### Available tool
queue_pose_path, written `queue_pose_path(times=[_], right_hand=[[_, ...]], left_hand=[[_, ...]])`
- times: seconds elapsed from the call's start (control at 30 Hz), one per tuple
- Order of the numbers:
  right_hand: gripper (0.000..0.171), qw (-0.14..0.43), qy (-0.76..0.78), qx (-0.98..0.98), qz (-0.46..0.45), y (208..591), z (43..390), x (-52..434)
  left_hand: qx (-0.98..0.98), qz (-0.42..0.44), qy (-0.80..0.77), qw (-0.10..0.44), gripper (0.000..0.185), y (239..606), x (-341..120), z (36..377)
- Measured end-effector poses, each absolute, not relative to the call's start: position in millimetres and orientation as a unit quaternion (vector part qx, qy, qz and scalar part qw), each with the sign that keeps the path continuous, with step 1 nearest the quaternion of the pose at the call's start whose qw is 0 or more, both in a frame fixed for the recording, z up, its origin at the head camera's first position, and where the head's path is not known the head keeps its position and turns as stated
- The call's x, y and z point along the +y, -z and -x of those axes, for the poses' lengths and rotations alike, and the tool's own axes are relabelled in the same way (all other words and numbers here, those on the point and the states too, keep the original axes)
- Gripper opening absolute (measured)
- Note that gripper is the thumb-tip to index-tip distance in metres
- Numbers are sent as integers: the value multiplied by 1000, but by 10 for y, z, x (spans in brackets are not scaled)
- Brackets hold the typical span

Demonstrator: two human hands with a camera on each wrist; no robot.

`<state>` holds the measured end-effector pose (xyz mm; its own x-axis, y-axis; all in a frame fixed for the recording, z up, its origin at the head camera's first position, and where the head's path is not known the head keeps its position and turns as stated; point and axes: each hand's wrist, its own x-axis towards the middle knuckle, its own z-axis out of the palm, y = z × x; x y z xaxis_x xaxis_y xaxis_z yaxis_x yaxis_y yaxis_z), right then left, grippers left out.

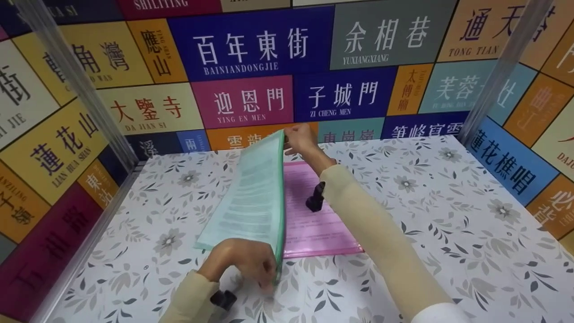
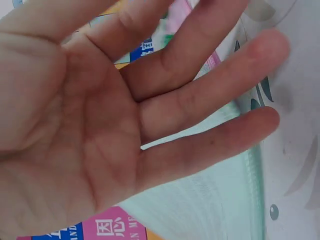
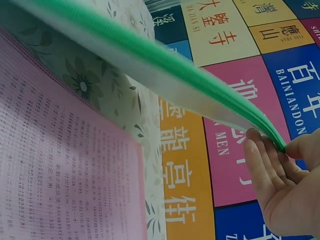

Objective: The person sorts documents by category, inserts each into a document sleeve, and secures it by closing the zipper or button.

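Observation:
A translucent green document pouch (image 1: pixel 258 188) with printed sheets inside is tilted up, its thick green edge (image 3: pixel 165 65) raised above the table. At the far end of that edge, my right hand (image 1: pixel 301 140) pinches the corner between thumb and fingers. My left hand (image 1: pixel 249 260) is beside the near corner, fingers pointing down and slightly blurred. In the left wrist view, several left fingers (image 2: pixel 200 107) are straight and spread over the pouch; the thumb and index tips are out of frame. A pink document pouch (image 1: pixel 314 237) with printed text lies flat, partly covered by the green one.
A tabletop (image 1: pixel 412 215) with a grey leaf-and-flower print lies under everything. Behind and at the sides stand walls (image 1: pixel 251 40) of coloured panels with Chinese place names. Clear corner strips (image 1: pixel 78 80) border the back wall. Black wrist mounts (image 1: pixel 315 197) sit on both sleeves.

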<state>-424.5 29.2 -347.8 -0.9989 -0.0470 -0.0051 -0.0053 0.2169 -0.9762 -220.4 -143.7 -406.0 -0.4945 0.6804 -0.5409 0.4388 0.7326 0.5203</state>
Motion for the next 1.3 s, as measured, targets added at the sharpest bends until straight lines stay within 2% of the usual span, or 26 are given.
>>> queue_pose_path(times=[0.23,0.43,0.57,0.77,0.93,1.3], right_hand=[[33,22,631,776,20,3506,4228,233],[33,14,627,778,32,3525,4181,140],[32,19,626,779,36,3564,4167,67],[33,13,602,797,55,3648,4125,-56],[32,17,604,790,104,3701,4079,-161],[55,112,574,791,181,3865,3998,-188]], left_hand=[[897,-288,-256,215,26,4125,-1485,2259],[912,-256,-293,129,22,4195,-1530,2289],[916,-257,-285,118,21,4257,-1590,2322],[927,-202,-281,143,20,4359,-1661,2392],[934,-169,-274,152,22,4388,-1683,2468],[944,-89,-285,138,24,4426,-1807,2549]])
